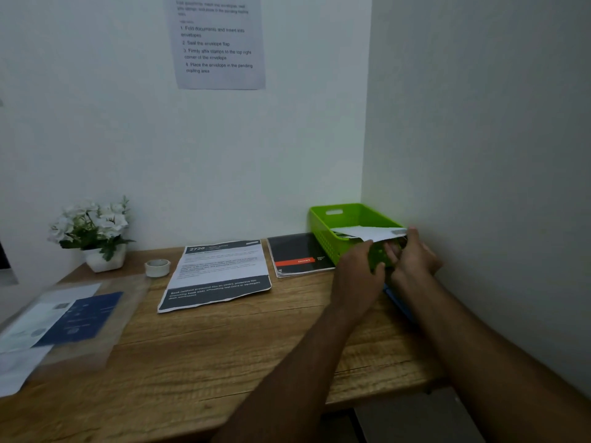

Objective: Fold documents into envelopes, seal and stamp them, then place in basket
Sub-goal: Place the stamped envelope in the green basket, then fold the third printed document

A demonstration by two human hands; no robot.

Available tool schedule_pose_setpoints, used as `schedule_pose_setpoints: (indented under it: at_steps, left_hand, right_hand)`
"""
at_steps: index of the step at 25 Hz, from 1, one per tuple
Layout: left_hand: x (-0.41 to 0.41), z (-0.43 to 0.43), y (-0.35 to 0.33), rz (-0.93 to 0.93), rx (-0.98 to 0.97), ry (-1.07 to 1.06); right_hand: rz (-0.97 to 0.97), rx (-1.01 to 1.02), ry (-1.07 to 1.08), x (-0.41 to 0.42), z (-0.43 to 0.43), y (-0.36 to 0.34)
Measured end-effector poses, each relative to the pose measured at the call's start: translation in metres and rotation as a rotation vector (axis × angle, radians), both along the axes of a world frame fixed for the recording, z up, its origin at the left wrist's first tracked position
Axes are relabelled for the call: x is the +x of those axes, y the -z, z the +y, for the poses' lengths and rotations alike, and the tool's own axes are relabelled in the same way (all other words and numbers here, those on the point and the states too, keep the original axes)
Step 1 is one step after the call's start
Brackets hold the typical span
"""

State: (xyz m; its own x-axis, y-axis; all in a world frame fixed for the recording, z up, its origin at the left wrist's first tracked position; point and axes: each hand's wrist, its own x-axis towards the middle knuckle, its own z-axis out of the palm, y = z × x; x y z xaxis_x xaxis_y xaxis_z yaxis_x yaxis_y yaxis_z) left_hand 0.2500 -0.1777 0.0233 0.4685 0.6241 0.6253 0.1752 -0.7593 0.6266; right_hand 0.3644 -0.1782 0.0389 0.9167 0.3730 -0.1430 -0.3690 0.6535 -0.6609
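A bright green plastic basket (323, 230) stands in the desk's far right corner against the wall. A white envelope (367, 233) lies across its near rim, partly inside. My right hand (414, 255) grips the envelope's right end, thumb on top. My left hand (358, 276) is at the basket's front edge with its fingers under the envelope. A printed document (217, 273) with dark header and footer bands lies flat at the middle of the desk.
A dark booklet (297, 254) with a red stripe lies left of the basket. A small white tape roll (157, 267) and a white flower pot (99, 238) stand at the back left. Blurred papers and a blue sheet (76, 318) under clear plastic cover the left side. An instruction sheet (217, 43) hangs on the wall.
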Motion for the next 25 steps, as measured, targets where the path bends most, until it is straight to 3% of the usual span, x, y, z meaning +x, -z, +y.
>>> schedule_pose_setpoints:
  at_steps: [7, 11, 15, 21, 25]
  left_hand:
    - [0.002, 0.015, -0.003, 0.229, 0.022, -0.092]
    - [-0.011, 0.025, -0.001, 0.182, 0.06, -0.115]
    - [-0.029, 0.029, 0.006, 0.148, 0.069, -0.093]
    - [-0.089, 0.051, 0.016, 0.225, 0.129, -0.156]
    - [-0.154, 0.076, 0.023, 0.339, 0.146, -0.291]
  right_hand:
    - [-0.108, -0.162, 0.024, 0.006, 0.0, 0.004]
    - [-0.22, -0.292, 0.122, -0.001, 0.002, 0.007]
    - [-0.486, -0.236, 0.238, -0.02, 0.011, 0.008]
    - [-0.946, -0.277, -0.003, -0.082, 0.023, 0.014]
    - [-1.353, -0.502, -0.335, -0.128, 0.034, 0.034]
